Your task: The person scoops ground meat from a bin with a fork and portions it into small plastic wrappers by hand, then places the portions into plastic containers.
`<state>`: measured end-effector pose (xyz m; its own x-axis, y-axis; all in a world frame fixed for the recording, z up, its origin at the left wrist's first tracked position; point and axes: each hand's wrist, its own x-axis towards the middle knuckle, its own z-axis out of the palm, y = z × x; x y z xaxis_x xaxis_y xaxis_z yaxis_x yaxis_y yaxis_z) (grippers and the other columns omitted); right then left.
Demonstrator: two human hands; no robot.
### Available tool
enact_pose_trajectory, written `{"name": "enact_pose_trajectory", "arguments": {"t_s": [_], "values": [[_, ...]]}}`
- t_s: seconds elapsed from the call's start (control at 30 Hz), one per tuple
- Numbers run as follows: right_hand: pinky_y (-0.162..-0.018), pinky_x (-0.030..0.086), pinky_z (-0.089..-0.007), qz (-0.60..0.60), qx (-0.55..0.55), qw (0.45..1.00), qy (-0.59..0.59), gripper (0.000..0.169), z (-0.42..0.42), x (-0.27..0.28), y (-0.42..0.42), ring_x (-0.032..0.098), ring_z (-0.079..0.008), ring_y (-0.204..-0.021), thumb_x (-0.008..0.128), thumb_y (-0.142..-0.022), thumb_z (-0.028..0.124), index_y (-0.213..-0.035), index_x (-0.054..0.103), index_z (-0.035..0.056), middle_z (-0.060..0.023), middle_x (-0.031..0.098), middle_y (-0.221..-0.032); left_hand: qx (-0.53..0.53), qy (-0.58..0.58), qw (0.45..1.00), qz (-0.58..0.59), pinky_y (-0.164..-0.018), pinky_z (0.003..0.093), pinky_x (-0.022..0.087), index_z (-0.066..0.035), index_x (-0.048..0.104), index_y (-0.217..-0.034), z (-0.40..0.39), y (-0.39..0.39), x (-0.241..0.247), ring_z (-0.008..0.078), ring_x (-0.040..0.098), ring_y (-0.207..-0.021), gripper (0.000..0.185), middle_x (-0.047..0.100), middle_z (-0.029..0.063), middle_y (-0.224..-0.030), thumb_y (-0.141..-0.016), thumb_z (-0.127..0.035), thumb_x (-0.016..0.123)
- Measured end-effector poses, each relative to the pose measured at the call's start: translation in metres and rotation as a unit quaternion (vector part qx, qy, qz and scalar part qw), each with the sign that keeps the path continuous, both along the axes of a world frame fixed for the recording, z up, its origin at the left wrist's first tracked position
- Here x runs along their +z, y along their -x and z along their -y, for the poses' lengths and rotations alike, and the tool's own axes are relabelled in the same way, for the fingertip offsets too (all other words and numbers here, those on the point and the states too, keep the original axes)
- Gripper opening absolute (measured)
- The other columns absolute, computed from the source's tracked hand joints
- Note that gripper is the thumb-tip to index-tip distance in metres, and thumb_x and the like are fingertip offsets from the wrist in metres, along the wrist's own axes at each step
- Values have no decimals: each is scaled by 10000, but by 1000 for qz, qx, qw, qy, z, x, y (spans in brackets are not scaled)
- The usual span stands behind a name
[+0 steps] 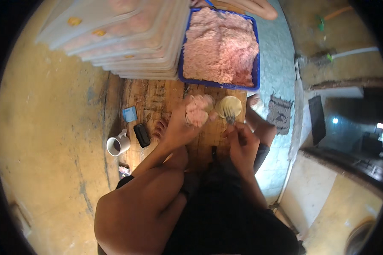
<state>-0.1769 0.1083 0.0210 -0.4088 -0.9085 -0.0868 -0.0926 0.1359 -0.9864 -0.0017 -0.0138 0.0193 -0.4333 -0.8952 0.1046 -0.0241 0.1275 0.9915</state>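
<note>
My left hand [178, 129] is closed around a pink lump of minced meat [197, 111], slightly blurred; whether a wrapper lies under the meat, I cannot tell. My right hand [243, 143] grips a metal fork [230, 119] near its neck. The fork's tines lie over a pale yellow stack of what look like round dough wrappers [236, 102] at the right edge of the wooden bench [153, 92]. Beyond both hands, a blue plastic tray [217, 85] is heaped with pink minced meat [220, 47].
Tall stacked translucent plastic trays [140, 63] stand at the back left. Left of my left hand are a blue packet [129, 114], a black case [142, 135] and a white mug [123, 145] with dark liquid. Another person's arm [258, 8] shows behind the blue tray.
</note>
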Motion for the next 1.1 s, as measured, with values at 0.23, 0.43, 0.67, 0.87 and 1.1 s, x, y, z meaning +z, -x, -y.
{"name": "enact_pose_trajectory", "arguments": {"t_s": [0.23, 0.43, 0.67, 0.87, 1.1], "values": [[-574, 494, -256, -28, 95, 995, -28, 59, 32, 36, -17, 663, -85, -662, 727, -996, -13, -999, 772, -52, -95, 775, -834, 121, 3, 992, -38, -750, 264, 513, -31, 640, -1007, 6, -18, -4, 55, 576, -858, 470, 647, -21, -912, -782, -193, 1020], [-528, 456, -322, -262, 227, 928, 138, 120, 78, 30, -16, 633, -200, -556, 792, -885, -24, -1005, 804, -20, -127, 677, -694, 133, -74, 988, -17, -758, 261, 513, -34, 637, -1010, 4, -20, 4, 51, 567, -874, 571, 644, -15, -916, -702, -254, 1065], [-526, 432, -333, -378, 188, 899, 117, 181, 78, 62, 15, 623, -222, -522, 810, -828, -44, -1004, 808, 1, -112, 674, -672, 161, 19, 984, -70, -835, 270, 529, -38, 641, -1156, 21, -6, 11, 79, 610, -948, 643, 678, 16, -1035, -704, -220, 1060], [-546, 424, -322, -335, 162, 923, 100, 135, 65, 51, 32, 668, -183, -557, 813, -863, -24, -996, 795, -18, -101, 725, -713, 131, -54, 986, -88, -823, 265, 522, -37, 649, -1155, 13, 5, 4, 81, 620, -964, 627, 687, 19, -1066, -708, -201, 1056], [-502, 385, -276, -258, 187, 940, 120, 77, 68, 40, 22, 667, -161, -551, 804, -876, -17, -939, 810, 27, -65, 716, -665, 55, 0, 998, 7, -730, 297, 534, -21, 688, -947, 15, 14, 13, 78, 614, -822, 404, 699, 28, -881, -773, -185, 1015]]}}
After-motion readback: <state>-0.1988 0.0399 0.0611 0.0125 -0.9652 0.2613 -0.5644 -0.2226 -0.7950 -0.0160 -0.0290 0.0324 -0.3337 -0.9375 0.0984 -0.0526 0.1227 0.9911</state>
